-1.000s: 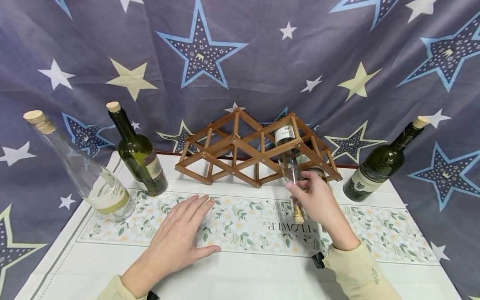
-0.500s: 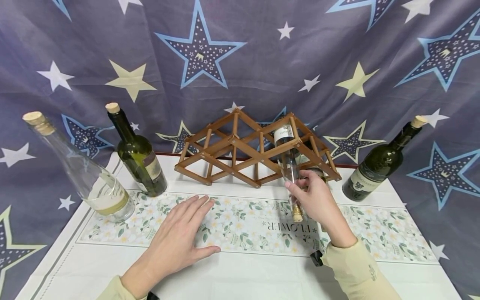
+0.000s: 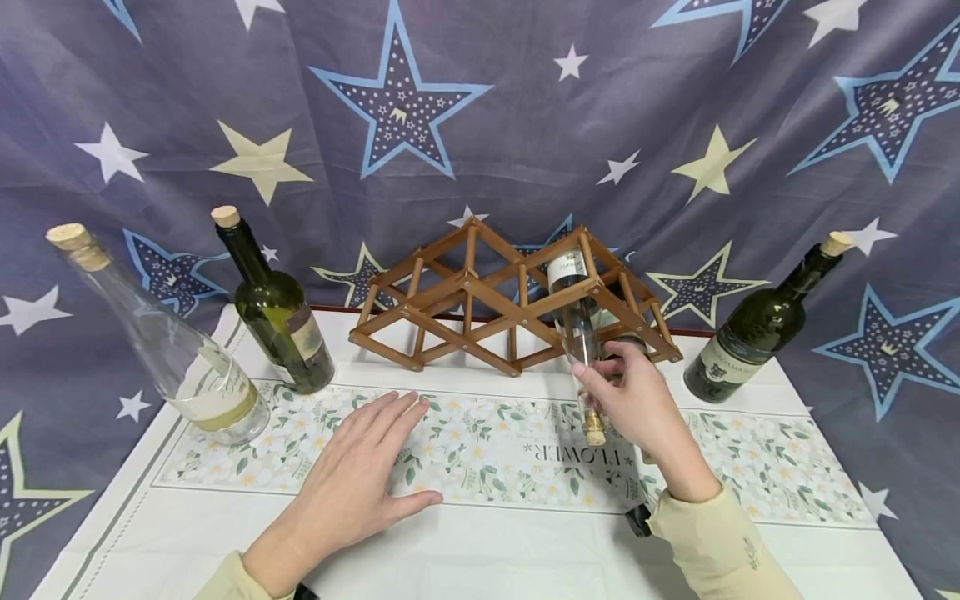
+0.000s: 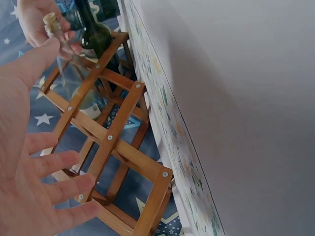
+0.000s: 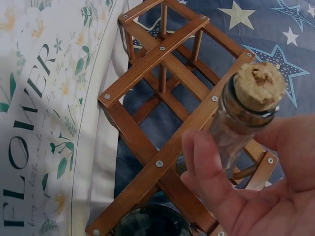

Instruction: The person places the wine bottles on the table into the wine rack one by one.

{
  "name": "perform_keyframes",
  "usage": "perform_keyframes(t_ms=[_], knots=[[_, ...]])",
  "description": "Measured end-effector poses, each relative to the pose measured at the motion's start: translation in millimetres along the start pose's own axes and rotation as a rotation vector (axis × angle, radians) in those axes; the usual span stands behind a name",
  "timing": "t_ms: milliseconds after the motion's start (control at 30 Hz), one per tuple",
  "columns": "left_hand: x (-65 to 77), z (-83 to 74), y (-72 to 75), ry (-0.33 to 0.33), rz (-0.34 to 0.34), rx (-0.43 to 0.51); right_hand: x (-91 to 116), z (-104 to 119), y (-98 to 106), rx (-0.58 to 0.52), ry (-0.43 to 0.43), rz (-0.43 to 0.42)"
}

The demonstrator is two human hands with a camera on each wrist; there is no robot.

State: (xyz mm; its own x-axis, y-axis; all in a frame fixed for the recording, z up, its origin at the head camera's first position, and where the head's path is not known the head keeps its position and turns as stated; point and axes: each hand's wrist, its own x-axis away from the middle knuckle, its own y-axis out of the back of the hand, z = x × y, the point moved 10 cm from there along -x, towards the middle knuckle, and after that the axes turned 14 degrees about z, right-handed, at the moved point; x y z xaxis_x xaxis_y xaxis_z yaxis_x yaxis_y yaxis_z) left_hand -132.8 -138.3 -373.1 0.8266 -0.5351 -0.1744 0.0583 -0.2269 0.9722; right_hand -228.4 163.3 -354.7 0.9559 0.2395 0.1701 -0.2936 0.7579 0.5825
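A clear glass bottle (image 3: 579, 321) with a cork (image 5: 258, 86) lies tilted in the right side of a brown wooden lattice wine rack (image 3: 468, 287), its neck towards the front. My right hand (image 3: 637, 400) holds it around the neck, thumb on one side and bent fingers on the other. Under that hand a dark green bottle (image 4: 96, 37) sits at the rack's right end, mostly hidden in the head view. My left hand (image 3: 360, 471) holds nothing; its fingers are spread and extended above the table runner, in front of the rack's left half.
A tall clear corked bottle (image 3: 217, 392) and a green corked bottle (image 3: 288, 325) stand at the left. Another green corked bottle (image 3: 750, 342) stands at the right. A floral runner (image 3: 480, 450) crosses the white table (image 3: 480, 554); a starry curtain (image 3: 517, 150) hangs behind.
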Motion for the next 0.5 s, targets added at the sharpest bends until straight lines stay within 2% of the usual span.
perform_keyframes(t_ms=[200,500], knots=[[-0.8,-0.5,-0.8,0.001,0.006,-0.002,7.1,2.7,5.0,0.003,0.036,-0.022],[-0.9,-2.0,-1.1,-0.001,0.003,0.005,21.3,-1.5,15.8,0.033,0.036,-0.058]])
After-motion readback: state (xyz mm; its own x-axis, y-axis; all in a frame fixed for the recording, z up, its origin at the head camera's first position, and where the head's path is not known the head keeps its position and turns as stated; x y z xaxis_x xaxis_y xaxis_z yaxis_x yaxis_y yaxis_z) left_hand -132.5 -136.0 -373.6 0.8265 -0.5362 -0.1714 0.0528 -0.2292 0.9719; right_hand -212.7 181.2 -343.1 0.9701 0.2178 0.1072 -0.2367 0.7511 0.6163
